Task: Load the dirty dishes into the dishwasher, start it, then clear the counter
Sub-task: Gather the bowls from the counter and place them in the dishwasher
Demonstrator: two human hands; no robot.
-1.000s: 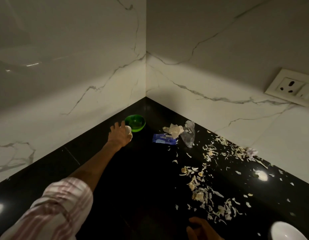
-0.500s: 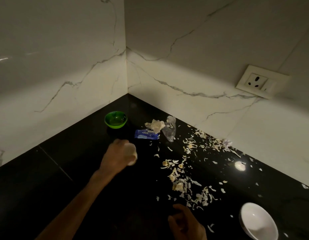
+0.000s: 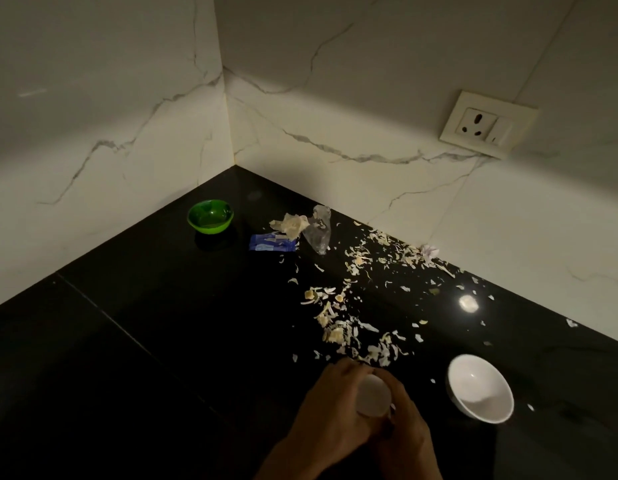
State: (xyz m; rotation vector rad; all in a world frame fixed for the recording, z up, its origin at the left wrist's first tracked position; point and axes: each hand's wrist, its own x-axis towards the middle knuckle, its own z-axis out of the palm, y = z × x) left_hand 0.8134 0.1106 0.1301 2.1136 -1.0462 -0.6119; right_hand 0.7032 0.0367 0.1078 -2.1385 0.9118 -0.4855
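Observation:
A small white cup (image 3: 372,399) sits between both my hands near the front of the black counter (image 3: 162,341). My left hand (image 3: 330,414) curls round its left side. From the right, my right hand (image 3: 406,434) curls round the same cup. A white bowl (image 3: 480,388) stands on the counter just right of my hands. Far back near the corner stands a small green bowl (image 3: 210,216).
Pale peel scraps (image 3: 356,306) are scattered across the counter's middle and right. A blue wrapper (image 3: 271,243), a crumpled tissue (image 3: 292,225) and a clear plastic bag (image 3: 318,230) lie by the back wall. A wall socket (image 3: 487,124) is on the right wall.
My left hand carried the white cup back from beside the green bowl to the front of the counter. My right hand came up and closed on the cup too.

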